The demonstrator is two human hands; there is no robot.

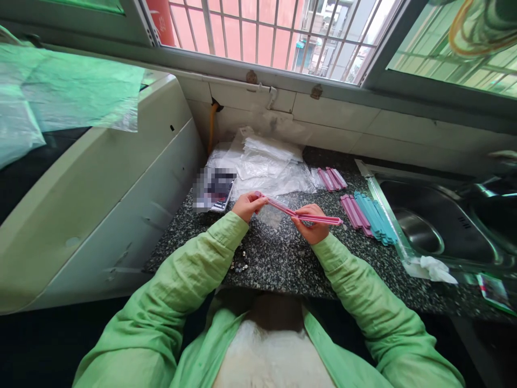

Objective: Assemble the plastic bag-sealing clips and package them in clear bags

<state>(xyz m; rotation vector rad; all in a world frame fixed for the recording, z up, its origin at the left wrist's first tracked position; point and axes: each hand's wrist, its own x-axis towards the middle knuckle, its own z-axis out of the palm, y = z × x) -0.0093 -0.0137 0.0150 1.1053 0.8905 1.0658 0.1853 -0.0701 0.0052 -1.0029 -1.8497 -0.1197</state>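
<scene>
1. I see the left hand (pixel 249 205) nearly closed, thumb and fingers pinching the far-left end of one slim pink strip (pixel 319 219).
2. I have the right hand (pixel 313 223) closed around the same strip near its middle, fingers curled beneath; the strip's right end sticks out past it.
3. I read the strip's long axis as running left to right above the surface (pixel 278 258), its right end slanting somewhat nearer the body.
4. Just right of the right hand I count one group of pink strips (pixel 355 214) touching one group of teal strips (pixel 374 218); overlap keeps me from counting single pieces.
5. Beyond those I find one smaller pink bundle (pixel 331 179).
6. Ahead of the hands lies one heap of clear plastic bags (pixel 270 161), with one phone (pixel 222 191), partly blurred, at its left.
</scene>
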